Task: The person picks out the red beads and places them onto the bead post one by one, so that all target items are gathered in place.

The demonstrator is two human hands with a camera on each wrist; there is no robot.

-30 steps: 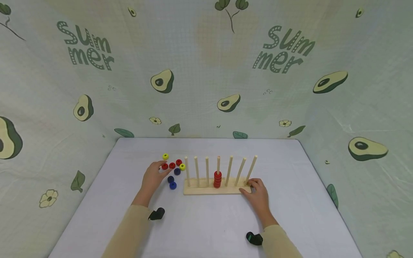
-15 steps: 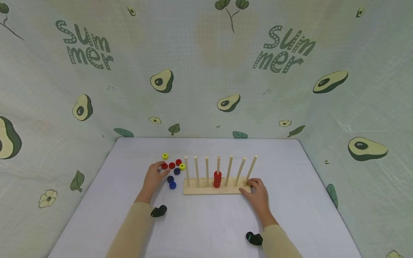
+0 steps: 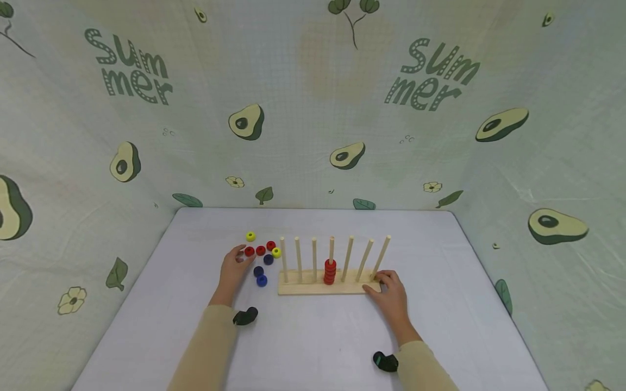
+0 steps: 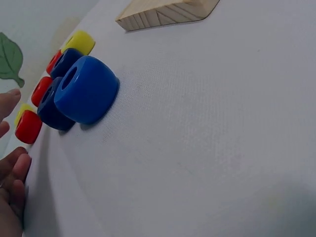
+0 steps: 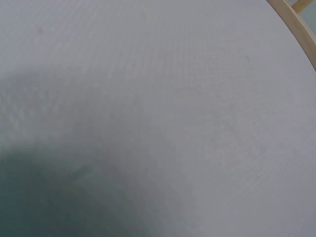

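Left hand (image 3: 233, 274): fingers parted, empty, around a red bead (image 3: 249, 251) at the wooden peg stand's (image 3: 323, 290) ten o'clock; its sleeve (image 3: 207, 342) has shifted slightly toward one o'clock. Right hand (image 3: 388, 297): pinching the stand's four-o'clock end, unmoved.

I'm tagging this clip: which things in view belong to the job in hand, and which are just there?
Likely in the job:
peg rack, gripped by the right hand
red beads
yellow beads
blue beads

Merely surroundings:
table
printed cloth
black wrist gear
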